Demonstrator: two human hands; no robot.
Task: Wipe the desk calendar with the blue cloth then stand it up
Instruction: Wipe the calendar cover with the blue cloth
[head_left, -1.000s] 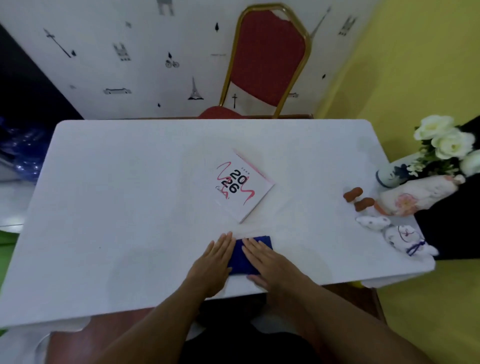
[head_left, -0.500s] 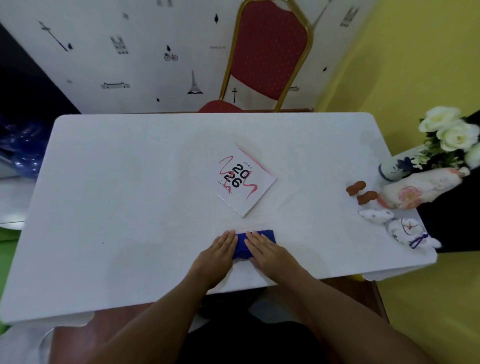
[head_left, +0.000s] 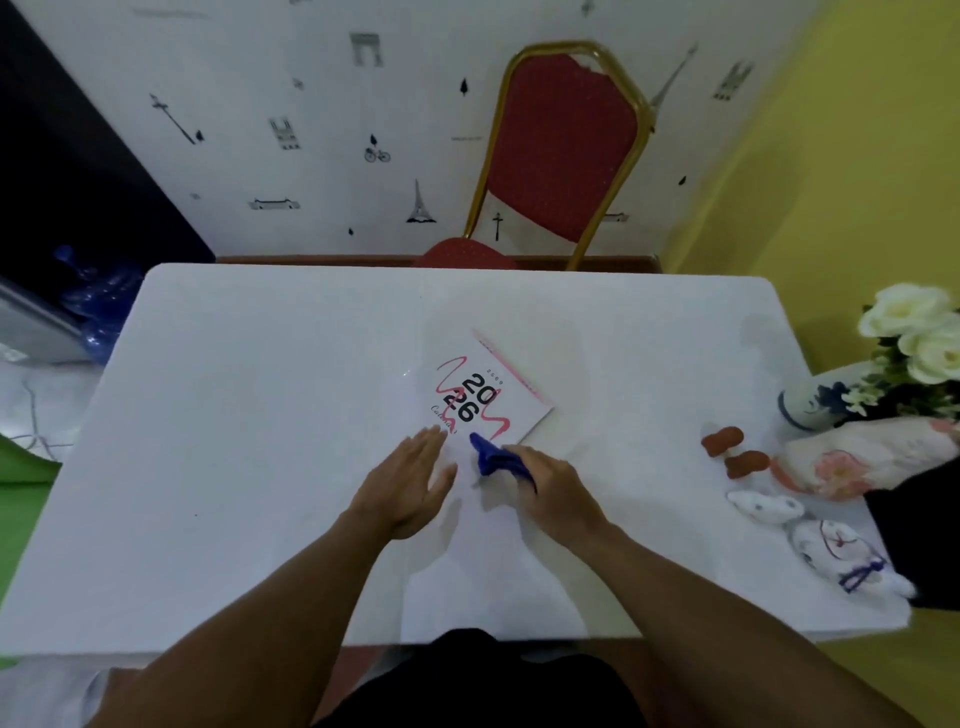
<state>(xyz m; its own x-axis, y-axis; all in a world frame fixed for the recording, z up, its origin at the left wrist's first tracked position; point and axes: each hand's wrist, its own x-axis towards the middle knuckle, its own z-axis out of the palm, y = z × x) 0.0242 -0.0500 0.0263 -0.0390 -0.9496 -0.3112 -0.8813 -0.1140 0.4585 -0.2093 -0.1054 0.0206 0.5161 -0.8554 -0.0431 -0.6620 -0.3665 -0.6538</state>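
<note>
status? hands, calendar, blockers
Right hand shut on blue cloth, left hand open, both near desk calendar. Calendar flat, not stood up. Nothing in the way.

Soft cloth meeting smooth paper on a matt white table

The right hand (head_left: 558, 493) is bunching a soft, matt blue cloth (head_left: 496, 457), which is creasing just ahead of its fingers; beyond both hands the desk calendar (head_left: 485, 397) is showing a smooth paper cover with a faint sheen, and the white table (head_left: 260, 415) under them is looking matt and even.
</note>
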